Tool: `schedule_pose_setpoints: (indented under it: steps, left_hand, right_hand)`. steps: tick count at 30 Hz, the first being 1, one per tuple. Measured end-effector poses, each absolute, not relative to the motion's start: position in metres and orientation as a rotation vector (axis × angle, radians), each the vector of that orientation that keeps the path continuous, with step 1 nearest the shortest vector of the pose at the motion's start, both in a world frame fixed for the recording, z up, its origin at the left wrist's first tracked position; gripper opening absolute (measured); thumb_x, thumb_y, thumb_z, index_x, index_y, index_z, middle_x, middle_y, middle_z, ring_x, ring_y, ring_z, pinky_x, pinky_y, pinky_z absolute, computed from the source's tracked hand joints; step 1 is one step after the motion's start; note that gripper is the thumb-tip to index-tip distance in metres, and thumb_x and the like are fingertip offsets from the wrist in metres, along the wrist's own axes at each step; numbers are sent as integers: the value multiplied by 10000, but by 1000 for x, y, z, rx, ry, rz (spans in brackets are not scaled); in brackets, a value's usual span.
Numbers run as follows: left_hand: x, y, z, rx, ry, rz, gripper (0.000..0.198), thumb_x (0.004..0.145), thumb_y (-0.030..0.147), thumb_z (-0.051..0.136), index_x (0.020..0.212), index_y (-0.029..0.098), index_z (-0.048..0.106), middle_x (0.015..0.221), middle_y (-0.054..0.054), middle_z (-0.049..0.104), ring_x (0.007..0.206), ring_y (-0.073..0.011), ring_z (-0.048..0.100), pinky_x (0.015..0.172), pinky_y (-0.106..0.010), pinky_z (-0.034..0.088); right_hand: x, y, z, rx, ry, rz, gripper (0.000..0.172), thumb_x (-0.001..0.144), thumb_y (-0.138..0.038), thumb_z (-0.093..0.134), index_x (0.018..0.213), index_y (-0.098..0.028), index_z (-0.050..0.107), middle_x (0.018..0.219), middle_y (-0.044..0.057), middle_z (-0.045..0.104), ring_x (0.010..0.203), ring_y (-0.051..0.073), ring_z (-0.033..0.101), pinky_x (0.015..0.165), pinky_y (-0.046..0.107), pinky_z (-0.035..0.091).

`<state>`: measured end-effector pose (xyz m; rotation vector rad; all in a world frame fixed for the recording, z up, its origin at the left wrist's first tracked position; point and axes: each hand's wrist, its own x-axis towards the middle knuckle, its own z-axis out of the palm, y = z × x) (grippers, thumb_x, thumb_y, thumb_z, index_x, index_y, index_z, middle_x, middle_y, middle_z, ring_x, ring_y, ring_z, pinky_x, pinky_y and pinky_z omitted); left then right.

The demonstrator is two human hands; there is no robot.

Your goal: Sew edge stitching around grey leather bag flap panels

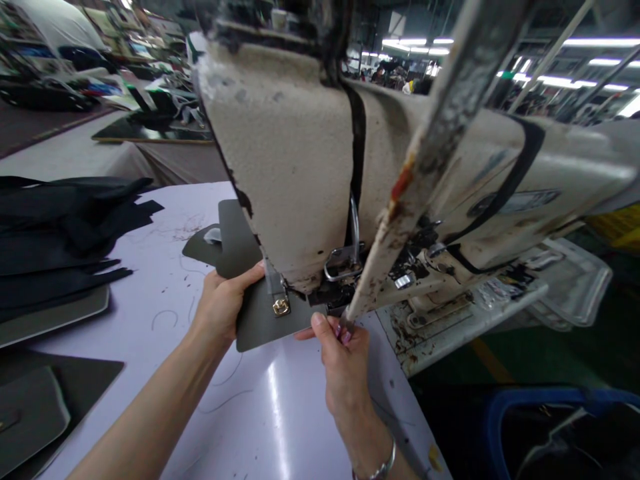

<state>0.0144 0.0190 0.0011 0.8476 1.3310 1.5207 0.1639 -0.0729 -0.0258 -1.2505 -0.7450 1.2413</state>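
Note:
A dark grey-green flat panel (265, 333), which looks like a bag piece, lies under the head of a sewing machine (280, 153). A small gold-coloured metal clasp (281, 307) sits on the panel. My left hand (223, 303) grips the panel's left edge, thumb on top. At the near right edge, my right hand (345, 357) pinches the panel between thumb and forefinger, close to the machine's needle area. Something small and pink shows among its curled fingers; I cannot make out what. The machine head hides the panel's far right part.
A rusty metal bar (400, 187) slants down in front of the machine. Black fabric pieces (55, 233) and more grey-green panels (35, 407) lie on the white table (240, 413) at left. A blue-rimmed bin (500, 413) stands lower right, a clear plastic tray (575, 280) behind it.

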Motion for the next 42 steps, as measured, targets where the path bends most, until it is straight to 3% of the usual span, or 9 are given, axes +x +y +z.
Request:
schedule_pose_setpoints:
  steps: [7, 15, 25, 31, 37, 42]
  left_hand:
    - [17, 18, 9, 758, 1366, 1508, 382, 552, 245, 883, 890, 108, 769, 847, -49, 798, 682, -170, 694, 579, -228, 584]
    - [19, 17, 8, 726, 1386, 1480, 459, 540, 303, 899, 936, 103, 780, 901, -93, 803, 723, -233, 727, 659, -334, 625]
    - [18, 18, 4, 731, 1387, 1495, 431, 558, 310, 905, 917, 112, 772, 906, -79, 805, 688, -193, 714, 584, -257, 599]
    - [8, 24, -14, 742, 1391, 1505, 563, 542, 388, 915, 1019, 124, 776, 977, -94, 804, 760, -227, 736, 643, -292, 625]
    - [7, 19, -11, 809, 1403, 1491, 394, 684, 389, 853, 1036, 231, 772, 1074, 6, 802, 875, -183, 756, 752, -256, 636]
    - [12, 12, -3, 790, 1480, 1537, 404, 701, 357, 845, 1066, 206, 761, 1138, 8, 790, 1023, -207, 749, 858, -266, 632]
  right_hand:
    - [164, -72, -24, -1250, -736, 1240, 452, 863, -522, 703, 601, -161, 770, 508, -9, 454, 535, 124, 395, 545, 264, 326]
    - [162, -73, -31, -1239, -755, 1214, 485, 880, -541, 685, 591, -155, 730, 546, -6, 466, 561, 126, 413, 552, 260, 327]
    - [140, -74, -45, -1291, -654, 1120, 497, 889, -540, 697, 567, -181, 575, 569, 7, 537, 564, 133, 468, 559, 260, 368]
    - [131, -68, -42, -1304, -572, 1106, 466, 875, -541, 703, 597, -173, 639, 561, -5, 507, 554, 136, 457, 547, 261, 376]
    - [119, -62, -35, -1283, -486, 1043, 431, 863, -492, 706, 584, -179, 609, 571, 4, 529, 586, 150, 490, 582, 267, 406]
    - [115, -64, -39, -1273, -483, 1027, 417, 874, -476, 711, 614, -179, 576, 588, -7, 519, 606, 141, 466, 570, 254, 387]
